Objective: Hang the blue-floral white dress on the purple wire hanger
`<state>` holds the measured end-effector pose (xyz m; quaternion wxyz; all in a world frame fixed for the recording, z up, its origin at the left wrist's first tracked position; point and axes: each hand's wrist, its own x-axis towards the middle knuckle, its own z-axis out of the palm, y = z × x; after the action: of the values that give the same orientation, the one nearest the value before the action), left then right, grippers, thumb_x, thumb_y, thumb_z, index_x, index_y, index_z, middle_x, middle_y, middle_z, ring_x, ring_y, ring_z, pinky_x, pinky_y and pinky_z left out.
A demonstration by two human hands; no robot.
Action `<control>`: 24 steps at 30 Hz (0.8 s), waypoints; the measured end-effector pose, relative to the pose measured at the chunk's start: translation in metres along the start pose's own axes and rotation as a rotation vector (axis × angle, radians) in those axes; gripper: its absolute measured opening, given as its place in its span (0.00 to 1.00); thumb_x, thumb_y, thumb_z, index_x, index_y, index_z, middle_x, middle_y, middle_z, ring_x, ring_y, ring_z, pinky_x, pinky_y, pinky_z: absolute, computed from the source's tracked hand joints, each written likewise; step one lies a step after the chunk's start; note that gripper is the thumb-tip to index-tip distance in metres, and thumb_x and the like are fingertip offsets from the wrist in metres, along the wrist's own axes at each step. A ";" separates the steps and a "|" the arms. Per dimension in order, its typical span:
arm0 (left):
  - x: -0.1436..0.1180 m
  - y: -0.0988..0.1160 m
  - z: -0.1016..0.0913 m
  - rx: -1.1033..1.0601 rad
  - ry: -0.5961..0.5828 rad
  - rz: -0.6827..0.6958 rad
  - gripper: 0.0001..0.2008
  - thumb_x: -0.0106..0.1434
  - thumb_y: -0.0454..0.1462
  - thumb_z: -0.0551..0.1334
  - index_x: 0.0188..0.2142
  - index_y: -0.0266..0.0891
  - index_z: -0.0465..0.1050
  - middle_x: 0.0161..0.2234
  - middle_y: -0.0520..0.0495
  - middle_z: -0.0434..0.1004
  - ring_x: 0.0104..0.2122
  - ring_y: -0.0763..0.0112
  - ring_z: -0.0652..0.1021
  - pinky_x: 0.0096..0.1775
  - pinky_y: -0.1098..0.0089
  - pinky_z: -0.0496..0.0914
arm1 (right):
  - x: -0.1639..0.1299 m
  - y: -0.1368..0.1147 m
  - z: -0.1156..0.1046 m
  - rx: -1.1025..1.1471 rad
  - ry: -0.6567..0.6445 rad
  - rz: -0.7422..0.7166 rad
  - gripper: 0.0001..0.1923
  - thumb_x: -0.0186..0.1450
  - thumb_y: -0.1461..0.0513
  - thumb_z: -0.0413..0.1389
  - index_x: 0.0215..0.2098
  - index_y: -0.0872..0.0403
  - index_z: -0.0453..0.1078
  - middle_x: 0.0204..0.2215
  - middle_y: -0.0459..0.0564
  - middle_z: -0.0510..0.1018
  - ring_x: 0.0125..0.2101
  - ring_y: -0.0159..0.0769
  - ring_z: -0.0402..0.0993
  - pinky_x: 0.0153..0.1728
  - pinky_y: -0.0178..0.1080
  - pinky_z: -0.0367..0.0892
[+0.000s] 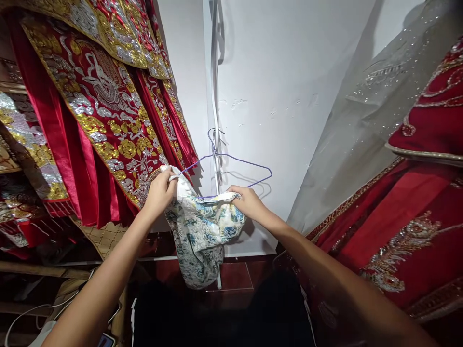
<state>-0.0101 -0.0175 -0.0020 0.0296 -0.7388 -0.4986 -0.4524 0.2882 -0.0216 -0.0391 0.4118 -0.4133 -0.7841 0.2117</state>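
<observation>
my left hand pinches one end of the floral cloth, fingers closed on its white edge, and my right hand grips the other end. the cloth hangs between them over the bottom bar of a purple wire hanger hooked on the white wall. red embroidered robes hang just left

Blue-and-cream floral garment on purple wire hanger; red robes with gold-and-silver embroidery.

A cloth hangs on a hanger between two robes.
</observation>
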 end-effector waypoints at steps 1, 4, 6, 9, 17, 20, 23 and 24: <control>0.008 0.002 0.002 0.015 -0.010 0.039 0.12 0.65 0.37 0.56 0.46 0.39 0.73 0.52 0.38 0.77 0.53 0.54 0.75 0.55 0.55 0.67 | 0.001 -0.002 0.002 0.047 -0.020 -0.008 0.14 0.59 0.67 0.53 0.38 0.52 0.78 0.36 0.48 0.82 0.37 0.41 0.76 0.39 0.37 0.67; 0.029 0.002 0.013 -0.015 -0.095 0.169 0.19 0.64 0.33 0.54 0.53 0.40 0.72 0.53 0.40 0.76 0.52 0.57 0.76 0.56 0.57 0.67 | 0.002 -0.005 0.003 0.129 -0.033 -0.028 0.16 0.58 0.67 0.52 0.42 0.53 0.77 0.40 0.49 0.82 0.41 0.41 0.76 0.42 0.38 0.68; 0.038 -0.002 0.019 -0.027 -0.134 0.209 0.20 0.64 0.32 0.53 0.54 0.39 0.72 0.52 0.39 0.77 0.51 0.58 0.76 0.55 0.58 0.68 | 0.000 -0.001 -0.006 0.098 0.047 -0.011 0.22 0.57 0.68 0.52 0.49 0.52 0.75 0.39 0.49 0.81 0.39 0.40 0.76 0.41 0.38 0.68; 0.042 -0.009 0.021 0.005 -0.130 0.222 0.18 0.63 0.32 0.53 0.50 0.36 0.73 0.48 0.37 0.77 0.47 0.57 0.77 0.53 0.58 0.69 | -0.002 0.014 -0.033 -0.034 0.281 0.050 0.39 0.56 0.67 0.55 0.67 0.52 0.59 0.32 0.47 0.80 0.32 0.38 0.75 0.36 0.38 0.68; 0.046 -0.005 0.014 0.042 -0.129 0.225 0.14 0.67 0.37 0.52 0.46 0.38 0.73 0.40 0.40 0.72 0.40 0.60 0.74 0.46 0.63 0.68 | 0.029 0.049 -0.114 -0.311 0.339 0.161 0.20 0.54 0.63 0.59 0.44 0.59 0.80 0.34 0.56 0.83 0.35 0.44 0.77 0.38 0.40 0.68; 0.045 -0.017 0.009 0.044 -0.057 0.147 0.14 0.67 0.41 0.54 0.47 0.39 0.72 0.42 0.40 0.73 0.42 0.59 0.74 0.46 0.63 0.67 | 0.031 0.042 -0.131 -0.030 0.096 0.239 0.14 0.53 0.60 0.62 0.35 0.60 0.81 0.28 0.54 0.83 0.29 0.41 0.77 0.31 0.38 0.68; 0.041 -0.035 0.005 0.032 -0.020 -0.038 0.18 0.67 0.46 0.55 0.49 0.38 0.71 0.45 0.41 0.76 0.42 0.58 0.75 0.44 0.64 0.68 | 0.021 0.027 -0.134 0.350 -0.080 0.318 0.18 0.51 0.55 0.67 0.35 0.59 0.80 0.28 0.55 0.83 0.28 0.42 0.78 0.30 0.39 0.71; 0.039 -0.038 0.005 0.030 -0.042 -0.094 0.18 0.67 0.47 0.55 0.48 0.37 0.71 0.44 0.41 0.77 0.41 0.58 0.76 0.43 0.64 0.68 | 0.016 0.021 -0.129 0.451 -0.069 0.320 0.19 0.52 0.52 0.67 0.35 0.58 0.79 0.28 0.56 0.83 0.28 0.44 0.79 0.31 0.41 0.72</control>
<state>-0.0325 0.0320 0.0064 0.0088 -0.7233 -0.5402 -0.4301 0.3992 0.0027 0.0283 0.4280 -0.4222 -0.6555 0.4570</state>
